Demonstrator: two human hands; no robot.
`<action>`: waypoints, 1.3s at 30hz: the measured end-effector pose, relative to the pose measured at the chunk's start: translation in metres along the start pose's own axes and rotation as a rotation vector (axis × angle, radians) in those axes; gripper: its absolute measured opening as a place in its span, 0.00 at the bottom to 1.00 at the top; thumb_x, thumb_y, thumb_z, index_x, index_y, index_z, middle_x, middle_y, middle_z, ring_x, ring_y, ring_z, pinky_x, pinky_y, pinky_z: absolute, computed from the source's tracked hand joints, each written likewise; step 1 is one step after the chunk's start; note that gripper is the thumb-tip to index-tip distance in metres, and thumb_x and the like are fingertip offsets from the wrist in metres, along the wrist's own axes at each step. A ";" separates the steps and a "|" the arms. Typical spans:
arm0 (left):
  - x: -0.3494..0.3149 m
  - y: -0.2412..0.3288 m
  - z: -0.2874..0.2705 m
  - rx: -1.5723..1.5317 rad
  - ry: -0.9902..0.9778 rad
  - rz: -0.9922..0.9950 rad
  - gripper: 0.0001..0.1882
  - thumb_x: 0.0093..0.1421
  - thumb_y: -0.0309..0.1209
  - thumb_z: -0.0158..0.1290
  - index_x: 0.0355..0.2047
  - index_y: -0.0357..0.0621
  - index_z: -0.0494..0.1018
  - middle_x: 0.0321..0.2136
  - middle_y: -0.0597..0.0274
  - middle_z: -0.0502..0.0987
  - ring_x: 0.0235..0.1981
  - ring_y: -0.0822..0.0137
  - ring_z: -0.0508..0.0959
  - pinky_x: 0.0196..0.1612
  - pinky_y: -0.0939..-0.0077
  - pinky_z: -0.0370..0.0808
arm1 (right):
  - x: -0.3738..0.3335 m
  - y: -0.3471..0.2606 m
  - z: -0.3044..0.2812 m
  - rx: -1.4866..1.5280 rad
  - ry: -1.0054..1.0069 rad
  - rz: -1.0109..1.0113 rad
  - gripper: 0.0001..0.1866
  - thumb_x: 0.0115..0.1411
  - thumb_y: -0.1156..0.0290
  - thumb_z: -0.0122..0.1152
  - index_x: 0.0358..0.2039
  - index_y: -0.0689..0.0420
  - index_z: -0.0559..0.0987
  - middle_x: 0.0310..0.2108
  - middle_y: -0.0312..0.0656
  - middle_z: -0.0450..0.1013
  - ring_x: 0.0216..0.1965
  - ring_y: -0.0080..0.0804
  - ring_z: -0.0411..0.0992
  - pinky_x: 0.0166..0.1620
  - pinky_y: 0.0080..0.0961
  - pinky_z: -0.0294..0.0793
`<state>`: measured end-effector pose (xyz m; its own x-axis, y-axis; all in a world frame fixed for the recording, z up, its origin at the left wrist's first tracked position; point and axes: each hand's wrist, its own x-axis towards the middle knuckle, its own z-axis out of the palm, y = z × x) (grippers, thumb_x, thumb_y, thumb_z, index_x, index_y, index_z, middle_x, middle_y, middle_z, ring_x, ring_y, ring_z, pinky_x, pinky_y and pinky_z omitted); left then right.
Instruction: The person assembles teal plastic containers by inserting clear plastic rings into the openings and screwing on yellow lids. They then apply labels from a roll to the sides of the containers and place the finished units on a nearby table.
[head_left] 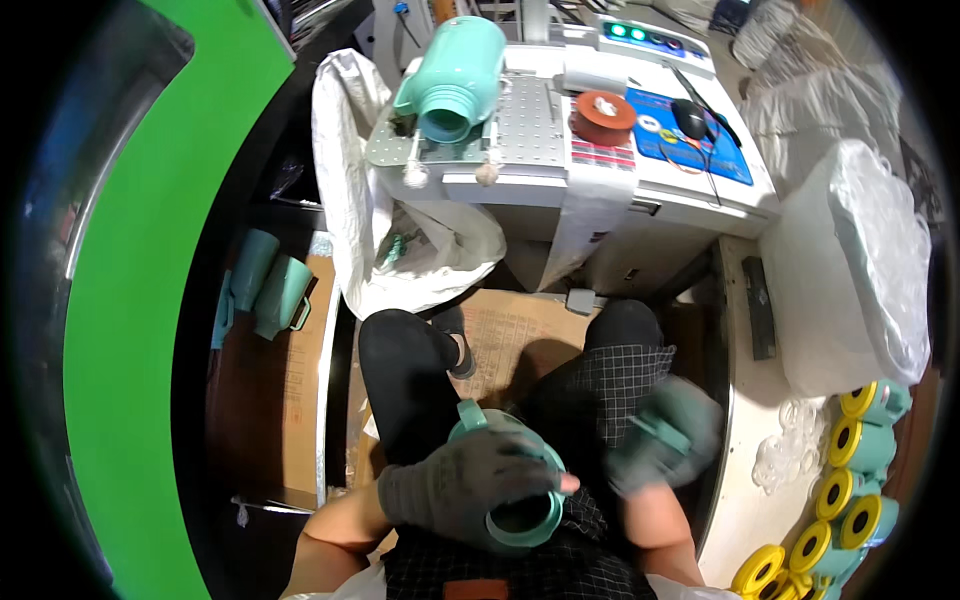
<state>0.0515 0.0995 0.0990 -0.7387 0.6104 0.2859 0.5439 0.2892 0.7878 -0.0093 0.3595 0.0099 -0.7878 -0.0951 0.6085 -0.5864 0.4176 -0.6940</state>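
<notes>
My left hand (465,485), in a grey work glove, grips a teal plastic jug body (527,528) on my lap. The jug lies tilted with its round open mouth toward me, and its handle sticks up on the far side. To the right, over my thigh, my right hand (672,445) is also gloved and smeared by motion. It looks curled around a small teal piece (658,432), too blurred to name. The right hand is apart from the jug.
Ahead, another teal jug (466,70) lies on a perforated machine table (530,120) beside an orange-brown spool (603,118). A white sack (350,200) hangs at its left. More teal jugs (285,295) lie in the left-hand box. Yellow-rimmed teal parts (845,440) and clear rings (790,445) crowd the right bench.
</notes>
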 end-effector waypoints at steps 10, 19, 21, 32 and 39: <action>0.016 -0.012 -0.009 -0.071 0.270 -0.134 0.38 0.42 0.41 0.78 0.54 0.47 0.77 0.48 0.55 0.83 0.49 0.51 0.84 0.54 0.54 0.79 | 0.061 0.016 0.047 0.033 -0.102 -0.068 0.13 0.55 0.70 0.74 0.40 0.57 0.83 0.51 0.48 0.77 0.50 0.50 0.75 0.56 0.43 0.73; 0.058 -0.033 0.003 -0.012 0.008 -0.046 0.36 0.41 0.42 0.78 0.51 0.44 0.79 0.47 0.52 0.84 0.51 0.48 0.83 0.57 0.54 0.78 | -0.029 0.083 -0.022 -0.211 0.067 0.400 0.08 0.63 0.70 0.71 0.32 0.61 0.81 0.32 0.48 0.76 0.34 0.46 0.76 0.39 0.38 0.75; 0.054 -0.023 -0.008 0.064 0.019 -0.054 0.37 0.40 0.42 0.78 0.51 0.45 0.79 0.47 0.52 0.84 0.51 0.48 0.83 0.58 0.53 0.77 | 0.000 0.085 -0.024 -0.233 0.139 0.330 0.08 0.63 0.71 0.70 0.33 0.61 0.80 0.32 0.49 0.76 0.34 0.47 0.76 0.39 0.38 0.75; 0.003 -0.033 0.026 -0.261 0.485 -0.239 0.45 0.33 0.35 0.80 0.54 0.44 0.72 0.49 0.48 0.80 0.51 0.46 0.79 0.58 0.48 0.74 | -0.017 0.112 -0.088 -0.557 0.094 0.223 0.24 0.62 0.61 0.73 0.52 0.61 0.78 0.51 0.54 0.77 0.54 0.53 0.75 0.58 0.44 0.75; 0.058 -0.043 0.019 0.014 0.232 0.084 0.42 0.44 0.35 0.78 0.59 0.40 0.72 0.52 0.48 0.80 0.52 0.49 0.82 0.56 0.58 0.78 | -0.084 0.106 -0.226 -0.880 0.344 0.332 0.16 0.64 0.75 0.66 0.52 0.59 0.81 0.47 0.47 0.80 0.48 0.43 0.79 0.51 0.36 0.79</action>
<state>-0.0070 0.1366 0.0714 -0.7613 0.4478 0.4690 0.6116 0.2556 0.7488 0.0369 0.6156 -0.0278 -0.7073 0.3564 0.6105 0.1110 0.9089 -0.4020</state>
